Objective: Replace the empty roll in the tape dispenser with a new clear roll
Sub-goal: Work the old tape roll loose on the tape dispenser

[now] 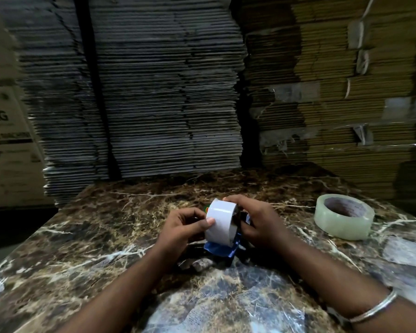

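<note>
Empty roll (220, 221) sits on the blue tape dispenser (220, 247), axis running left-right between your hands: left hand (186, 228) pinches its near face, right hand (255, 222) curls over the far end; new clear roll (344, 216) lies flat on the desk (82, 236), nearer your right.

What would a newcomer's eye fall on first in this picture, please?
Probably the pale empty roll at centre, gripped by both hands, left hand and right hand, over the blue tape dispenser. Next, the new clear tape roll lying flat on the marbled table, to the right.
</note>
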